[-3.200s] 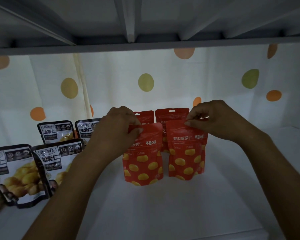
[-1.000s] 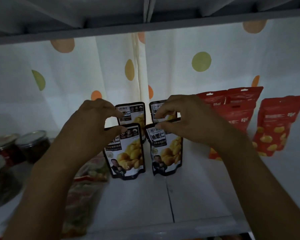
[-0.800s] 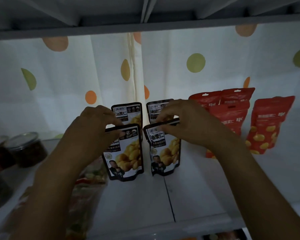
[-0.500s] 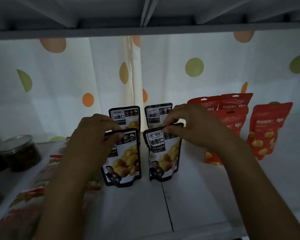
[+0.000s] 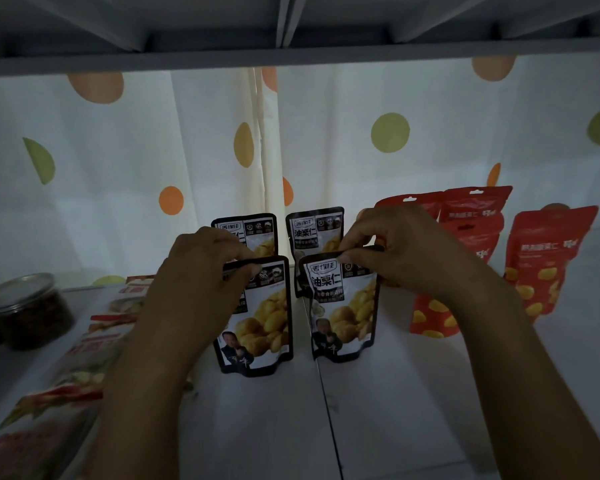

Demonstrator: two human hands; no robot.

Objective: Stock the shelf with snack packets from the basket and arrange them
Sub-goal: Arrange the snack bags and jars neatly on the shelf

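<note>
My left hand (image 5: pixel 201 271) pinches the top seal of the left black-and-white foil snack pouch (image 5: pixel 260 323), my right hand (image 5: pixel 399 258) that of the right black-and-white foil snack pouch (image 5: pixel 343 310), both upright on the white shelf (image 5: pixel 274 427). Light, soft, tippy, I judge; the stiff seal grips best.

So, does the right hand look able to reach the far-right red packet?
Probably yes: nothing stands before the red packet, though the right hand pinches a black packet and must release it first.
</note>
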